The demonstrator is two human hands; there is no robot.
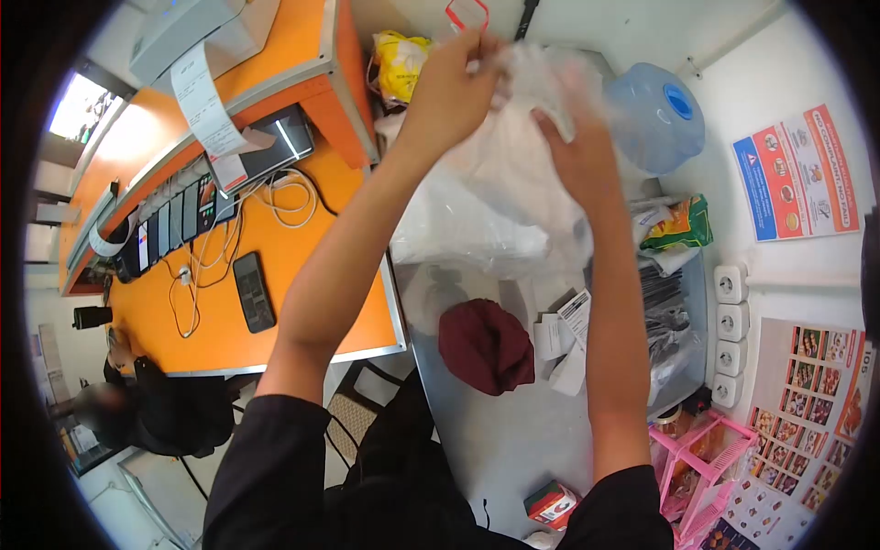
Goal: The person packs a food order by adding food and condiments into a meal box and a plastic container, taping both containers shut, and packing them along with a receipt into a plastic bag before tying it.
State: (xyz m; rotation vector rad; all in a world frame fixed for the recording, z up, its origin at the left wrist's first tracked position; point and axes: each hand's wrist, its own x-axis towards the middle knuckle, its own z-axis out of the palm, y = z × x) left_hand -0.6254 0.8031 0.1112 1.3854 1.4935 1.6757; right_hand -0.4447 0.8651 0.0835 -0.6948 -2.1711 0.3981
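Note:
A clear plastic bag (536, 73) is stretched and smeared by motion at the top of the table. My left hand (458, 87) has its fingers curled closed on the bag's edge. My right hand (579, 147) is at the bag's other side, thumb apart and fingers stretched upward, partly veiled by blurred plastic. Below both hands lies a pile of white, translucent plastic bags (467, 225). Nearer to me, a crumpled maroon cloth item (486, 346) rests on the grey table (477, 440), beside some white paper slips (561, 335).
A blue water jug (655, 119) stands at the back right. An orange desk (312, 247) on the left carries a phone (254, 291), cables and a receipt printer (202, 41). At right are a tray of packets (665, 302) and a pink rack (701, 467). Another person (170, 412) sits at left.

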